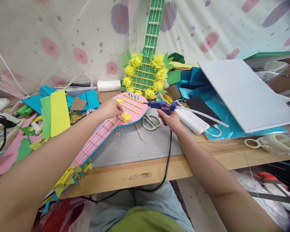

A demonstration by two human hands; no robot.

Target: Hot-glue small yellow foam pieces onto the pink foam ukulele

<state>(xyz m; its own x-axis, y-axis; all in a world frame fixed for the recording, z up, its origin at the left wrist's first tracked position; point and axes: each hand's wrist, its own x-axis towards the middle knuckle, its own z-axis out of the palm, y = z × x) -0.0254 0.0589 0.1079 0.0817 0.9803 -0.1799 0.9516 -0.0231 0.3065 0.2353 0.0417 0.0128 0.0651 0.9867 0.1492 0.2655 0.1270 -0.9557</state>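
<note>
Pink guitar (pixel 106 130) slants to desk's (pixel 106 178) front edge, likely for reach. Left hand (pixel 112 109) pinched at yellow flower (pixel 126 117), hold unclear; right hand (pixel 170 119) closed round glue gun (pixel 165 106).

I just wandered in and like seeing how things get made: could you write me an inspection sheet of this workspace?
Surface: wooden table with a gray gridded cutting mat; the table's front edge is chipped.
Job's things: pink craft guitar, partly on the mat; behind it, an upright green craft guitar trimmed with yellow flowers.
Clutter: yellow paper strip among offcuts at left; scissors on the mat; white board at right.
Hands: left hand at a yellow flower on the pink guitar, grip unclear; right hand holds a blue glue gun.
Cables: black cord hangs from the glue gun past the table's front edge.
Surroundings: flower-patterned sheet behind the table.
</note>
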